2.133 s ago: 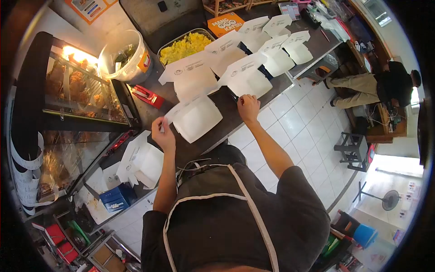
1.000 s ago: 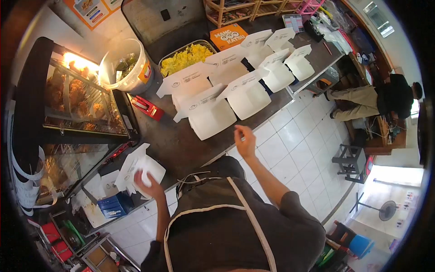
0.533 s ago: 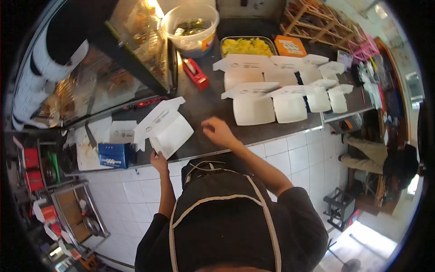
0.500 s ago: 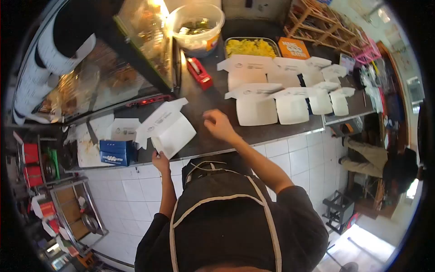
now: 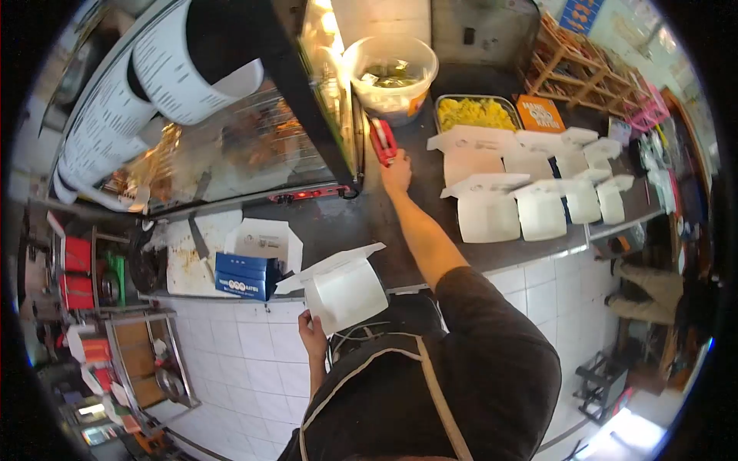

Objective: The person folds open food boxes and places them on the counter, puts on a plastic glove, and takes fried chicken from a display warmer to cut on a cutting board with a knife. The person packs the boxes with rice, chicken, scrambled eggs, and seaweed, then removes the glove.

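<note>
Since half a second before, the right hand had gone from over the bare middle of the counter to the red tape holder, and the white box had come closer to the person's body. The right arm reached far out, and its fingers touched the near end of the tape holder. The back of the hand hid part of them, so I could not tell if they had closed around it. The tape holder lay on the counter, beside the glass case and in front of the clear tub.

The left hand pinched the white box at its near left corner. That box was open, with its lid up on the far side, and it stuck out past the counter's front edge. To its left stood a blue box. Further left, a knife lay on a white board.

On the right side of the counter, open boxes stood in two rows, lids up. Behind them were a tray of yellow food and an orange box. Off to the far right were another person and a dark stool.
</note>
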